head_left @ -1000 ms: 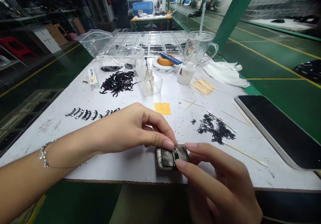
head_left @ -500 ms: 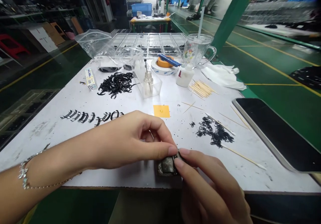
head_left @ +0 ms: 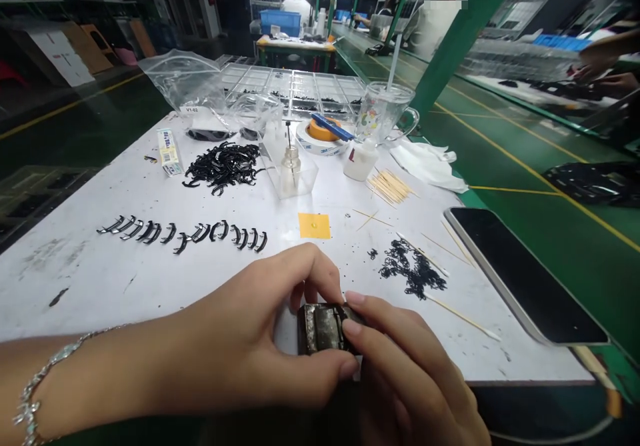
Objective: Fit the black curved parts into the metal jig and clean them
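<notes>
A small dark metal block (head_left: 324, 326) with a worn, shiny top sits at the front edge of the table. My left hand (head_left: 280, 319) is closed around it, thumb along the near side and fingers at the far side. The fingertips of my right hand (head_left: 415, 359) press together on the block's right end; whatever lies between them is hidden. Beyond my left hand runs a row of curved black pieces (head_left: 200, 233). A yellow square (head_left: 314, 225) with a clear drop on it lies ahead. Tiny black rings (head_left: 413, 269) are heaped to the right.
Cotton swabs (head_left: 463, 316), toothpicks (head_left: 390, 186) and a phone (head_left: 525, 276) lie at right. Further back are a black pile (head_left: 223, 166), a small glass bottle (head_left: 291, 169) in a clear tray, tape rolls (head_left: 323, 136), a glass mug (head_left: 383, 109) and plastic bags (head_left: 185, 93).
My left thumb has moved from the block's top down to its near side, uncovering more of the block. My right fingertips stay at its right end. The camera view has shifted slightly.
</notes>
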`<state>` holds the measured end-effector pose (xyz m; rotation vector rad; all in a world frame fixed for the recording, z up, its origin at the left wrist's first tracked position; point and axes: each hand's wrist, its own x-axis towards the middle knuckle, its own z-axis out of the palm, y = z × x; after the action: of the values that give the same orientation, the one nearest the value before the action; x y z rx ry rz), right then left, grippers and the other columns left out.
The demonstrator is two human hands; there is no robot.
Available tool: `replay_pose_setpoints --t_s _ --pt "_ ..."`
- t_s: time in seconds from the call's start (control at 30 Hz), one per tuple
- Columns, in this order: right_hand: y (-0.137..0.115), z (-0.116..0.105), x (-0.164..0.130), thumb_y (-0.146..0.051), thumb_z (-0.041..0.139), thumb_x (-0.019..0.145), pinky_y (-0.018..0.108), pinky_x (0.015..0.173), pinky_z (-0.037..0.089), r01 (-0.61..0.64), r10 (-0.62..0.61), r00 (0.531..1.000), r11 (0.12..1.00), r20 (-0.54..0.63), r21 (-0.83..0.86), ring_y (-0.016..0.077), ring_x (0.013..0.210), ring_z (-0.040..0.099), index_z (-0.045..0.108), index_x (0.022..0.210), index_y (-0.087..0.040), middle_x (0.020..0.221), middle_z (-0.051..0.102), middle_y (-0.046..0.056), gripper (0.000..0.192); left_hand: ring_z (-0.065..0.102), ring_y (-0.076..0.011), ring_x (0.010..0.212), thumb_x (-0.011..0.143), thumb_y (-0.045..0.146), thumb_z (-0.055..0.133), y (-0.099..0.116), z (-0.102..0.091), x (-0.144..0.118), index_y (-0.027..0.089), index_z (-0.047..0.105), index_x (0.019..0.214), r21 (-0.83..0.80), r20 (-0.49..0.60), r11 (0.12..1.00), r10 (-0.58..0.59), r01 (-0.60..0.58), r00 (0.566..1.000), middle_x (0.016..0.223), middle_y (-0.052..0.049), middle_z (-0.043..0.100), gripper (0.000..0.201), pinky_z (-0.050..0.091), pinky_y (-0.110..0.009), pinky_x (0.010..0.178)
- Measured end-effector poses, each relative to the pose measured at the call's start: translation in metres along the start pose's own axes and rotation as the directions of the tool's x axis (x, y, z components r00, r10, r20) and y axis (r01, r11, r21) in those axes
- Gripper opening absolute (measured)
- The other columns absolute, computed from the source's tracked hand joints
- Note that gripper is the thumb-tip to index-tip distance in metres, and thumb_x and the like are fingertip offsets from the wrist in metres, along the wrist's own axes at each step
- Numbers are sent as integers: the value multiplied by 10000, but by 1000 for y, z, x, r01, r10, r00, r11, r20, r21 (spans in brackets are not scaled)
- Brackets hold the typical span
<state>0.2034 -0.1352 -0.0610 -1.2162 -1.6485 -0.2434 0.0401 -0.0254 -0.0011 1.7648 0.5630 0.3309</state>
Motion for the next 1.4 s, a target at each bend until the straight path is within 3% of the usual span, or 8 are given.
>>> replay_pose_setpoints --t_s 0.23,0.57,0.7,0.83,0.97,1.17,1.3,1.4 --pt "0 -1 1 44 538 796 361 802 640 -6 6 1000 1000 10 16 230 1048 708 671 1185 -154 1250 708 107 456 560 -139 793 825 259 725 -5 5 -3 224 496 988 99 -44 989 111 -107 993 926 4 563 282 501 -266 691" --pt "-5 -10 7 33 499 837 330 890 590 -125 117 987 990 114 72 195 1097 669 646 1147 -180 1253 642 95 403 530 -139 800 832 255 715 -20 11 0 228 439 970 83 -67 964 257 -251 964 942 -3 489 309 457 -267 654" --pt "-1 -30 26 -18 463 900 266 824 585 -214 200 946 977 255 28 171 1083 669 664 1087 -233 1271 613 79 349 515 -145 812 829 246 707 -21 12 1 227 457 954 81 -89 965 255 -248 963 928 2 492 280 449 -284 702" --pt "29 -42 62 -136 496 935 292 743 563 -229 267 887 963 377 -143 183 894 695 649 1118 -236 1045 705 48 258 493 -154 818 797 245 719 -18 12 2 222 456 937 69 -104 972 230 -224 968 917 1 493 298 438 -298 727" --pt "70 -35 97 -132 520 945 343 769 497 55 263 782 875 566 -482 228 918 683 665 1086 -191 1060 724 77 211 471 -152 811 798 260 714 -18 12 4 224 452 925 59 -95 974 222 -217 970 911 8 486 293 421 -302 724" --pt "83 -20 114 -98 552 952 386 789 374 632 86 534 620 841 -464 254 915 628 686 911 -166 990 711 89 155 448 -154 782 807 245 672 -20 13 4 217 439 896 76 -98 967 250 -243 963 894 3 480 251 393 -304 700" --pt "80 -17 114 -64 561 932 402 818 357 743 17 483 520 875 -421 255 881 604 679 851 -160 912 710 79 172 449 -151 756 793 260 675 -17 12 5 212 435 871 77 -91 970 235 -229 968 879 3 475 256 388 -297 663" --pt "82 -19 116 -49 529 940 409 816 371 750 -61 502 527 863 -399 254 880 605 679 829 -157 888 721 84 216 445 -149 743 787 259 676 -15 11 5 213 423 864 79 -95 970 235 -228 967 871 6 475 268 381 -290 641"
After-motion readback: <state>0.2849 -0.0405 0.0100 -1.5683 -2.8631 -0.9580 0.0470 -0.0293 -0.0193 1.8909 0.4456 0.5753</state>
